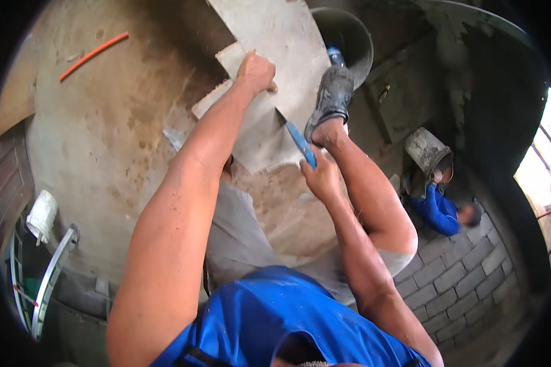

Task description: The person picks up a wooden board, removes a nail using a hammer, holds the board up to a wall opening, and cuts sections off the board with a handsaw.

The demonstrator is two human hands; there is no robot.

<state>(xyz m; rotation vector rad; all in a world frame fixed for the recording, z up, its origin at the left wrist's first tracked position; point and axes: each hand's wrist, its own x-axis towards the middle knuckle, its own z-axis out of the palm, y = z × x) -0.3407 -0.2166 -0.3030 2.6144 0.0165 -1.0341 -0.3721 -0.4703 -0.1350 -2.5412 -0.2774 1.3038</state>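
Your left hand (257, 71) rests fisted on the board (284, 40), upper centre; your right hand (322, 177) grips a tool (300, 144), mid-frame.

Building site | unplastered grey blockwork (456, 284) is exposed at right | a metal ladder (48, 284) is glimpsed at left | a grime-caked bucket (425, 148) is held by a co-worker (438, 211) | a rough-edged board (281, 37) is seen over stained sheeting (104, 140)

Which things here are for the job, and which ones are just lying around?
For the job:
pale board, under the left hand
blue-handled tool, in the right hand

Seemingly just lying around, untouched by these hands:
orange strip
white bucket at the left
metal ladder
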